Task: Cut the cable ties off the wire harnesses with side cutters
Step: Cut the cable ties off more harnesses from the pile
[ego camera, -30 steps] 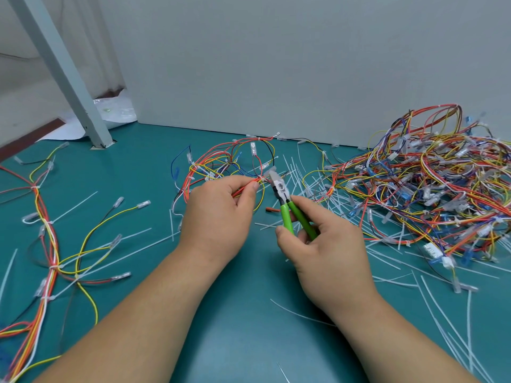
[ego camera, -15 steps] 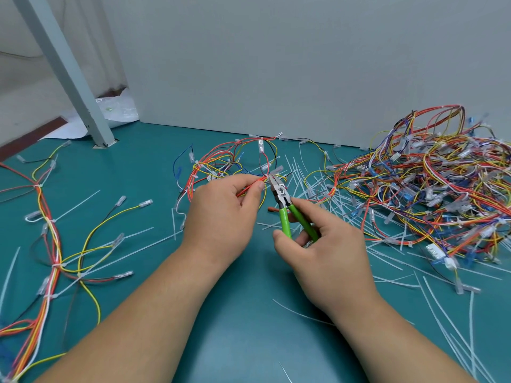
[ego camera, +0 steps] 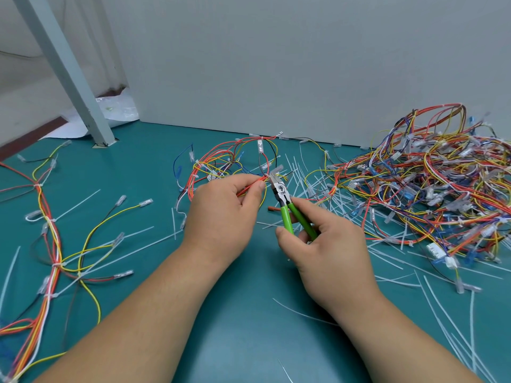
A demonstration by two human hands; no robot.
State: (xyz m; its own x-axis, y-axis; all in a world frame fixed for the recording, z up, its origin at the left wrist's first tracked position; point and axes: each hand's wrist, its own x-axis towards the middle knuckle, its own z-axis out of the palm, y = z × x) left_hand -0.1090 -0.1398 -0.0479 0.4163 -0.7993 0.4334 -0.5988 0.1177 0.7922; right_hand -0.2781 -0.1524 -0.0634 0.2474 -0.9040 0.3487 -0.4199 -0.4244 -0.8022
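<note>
My left hand (ego camera: pixel 221 217) pinched a few red and orange wires of the harness (ego camera: pixel 221 161) between thumb and curled forefinger, near the middle of the green table (ego camera: pixel 249 327). The back of that hand hid the wires running under it. My right hand (ego camera: pixel 326 250) was clenched round the green handles of the side cutters (ego camera: pixel 284 205), thumb on the near handle and fingers wrapped over the other, with the handles close together. The tip of the cutters sat right at the pinched wires, just beside my left thumb. Whether it had closed on a tie, I could not tell.

Loose white ties (ego camera: pixel 301 172) lay scattered behind and to the right of the cutters. Farther right sat a big tangled pile of harnesses (ego camera: pixel 428 189), and another harness (ego camera: pixel 52 244) stretched along the left side. A grey post (ego camera: pixel 69 73) stood at the far left, before the wall (ego camera: pixel 276 64).

The cutters ran lengthwise from my right hand up and leftward, nose pointing away from me at the wires. The harness loops spread beyond my left hand toward the wall.
</note>
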